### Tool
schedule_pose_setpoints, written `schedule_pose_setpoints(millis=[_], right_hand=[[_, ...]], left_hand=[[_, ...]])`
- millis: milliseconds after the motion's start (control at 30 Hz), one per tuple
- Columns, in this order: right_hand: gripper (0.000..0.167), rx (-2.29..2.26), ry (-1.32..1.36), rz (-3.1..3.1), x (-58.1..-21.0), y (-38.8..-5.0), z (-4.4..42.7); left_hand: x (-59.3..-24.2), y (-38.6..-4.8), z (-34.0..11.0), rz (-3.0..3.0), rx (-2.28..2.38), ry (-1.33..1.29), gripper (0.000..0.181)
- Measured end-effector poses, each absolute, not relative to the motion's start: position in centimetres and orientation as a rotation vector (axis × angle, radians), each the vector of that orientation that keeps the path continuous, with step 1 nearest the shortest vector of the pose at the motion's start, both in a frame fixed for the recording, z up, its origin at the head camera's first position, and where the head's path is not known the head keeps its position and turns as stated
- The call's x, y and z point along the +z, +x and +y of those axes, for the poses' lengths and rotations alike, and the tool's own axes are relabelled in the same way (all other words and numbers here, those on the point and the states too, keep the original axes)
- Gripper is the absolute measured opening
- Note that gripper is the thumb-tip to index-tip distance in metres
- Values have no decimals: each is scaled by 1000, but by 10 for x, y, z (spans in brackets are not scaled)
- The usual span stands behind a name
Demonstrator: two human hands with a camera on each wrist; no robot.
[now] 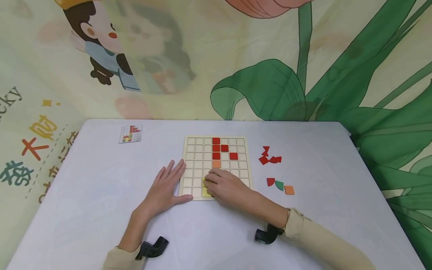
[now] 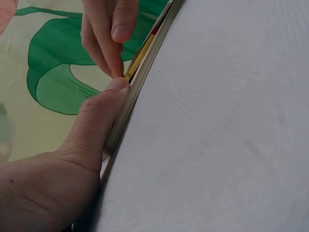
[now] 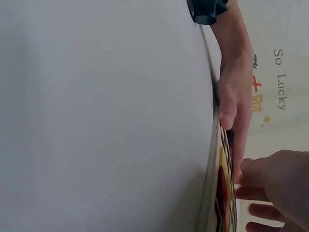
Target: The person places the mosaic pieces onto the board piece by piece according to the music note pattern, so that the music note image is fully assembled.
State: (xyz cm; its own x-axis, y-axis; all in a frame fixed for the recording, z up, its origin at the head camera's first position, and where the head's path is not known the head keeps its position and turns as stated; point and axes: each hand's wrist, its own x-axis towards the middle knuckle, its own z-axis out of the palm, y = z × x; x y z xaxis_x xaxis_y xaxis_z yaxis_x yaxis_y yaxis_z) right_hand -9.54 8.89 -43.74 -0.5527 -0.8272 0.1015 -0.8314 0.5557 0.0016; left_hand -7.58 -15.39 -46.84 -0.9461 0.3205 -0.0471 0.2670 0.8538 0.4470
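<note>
A pale grid board [image 1: 198,150] lies on the table. Red square tiles [image 1: 216,141], an orange tile [image 1: 216,164] and yellow tiles [image 1: 206,192] sit in its cells. My left hand [image 1: 165,187] rests spread along the board's left side, with the thumb at the near left corner. Over the board's lower middle is my right hand [image 1: 227,186], fingers bent down at the yellow tiles. In the left wrist view, a right-hand fingertip [image 2: 116,67] touches down near a yellow tile [image 2: 140,60], with the thumb apart from it. The right hand hides several cells.
Right of the board lie loose red pieces [image 1: 263,160], a red quarter-round [image 1: 270,182], a green quarter-round [image 1: 279,185] and an orange square [image 1: 289,190]. A small pattern card [image 1: 130,134] lies at the back left. A printed cloth [image 1: 202,105] hangs behind the table.
</note>
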Motion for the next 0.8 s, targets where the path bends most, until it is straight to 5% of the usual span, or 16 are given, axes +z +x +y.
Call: schedule_pose_setpoints(millis=[433, 800], right_hand=[[49, 300, 1379, -2678, -446, -47, 165], [50, 311, 1071, -2826, -437, -64, 225]], left_hand=[[-469, -76, -152, 2914, 681, 453, 105], [-472, -76, -153, 2915, 685, 460, 105]])
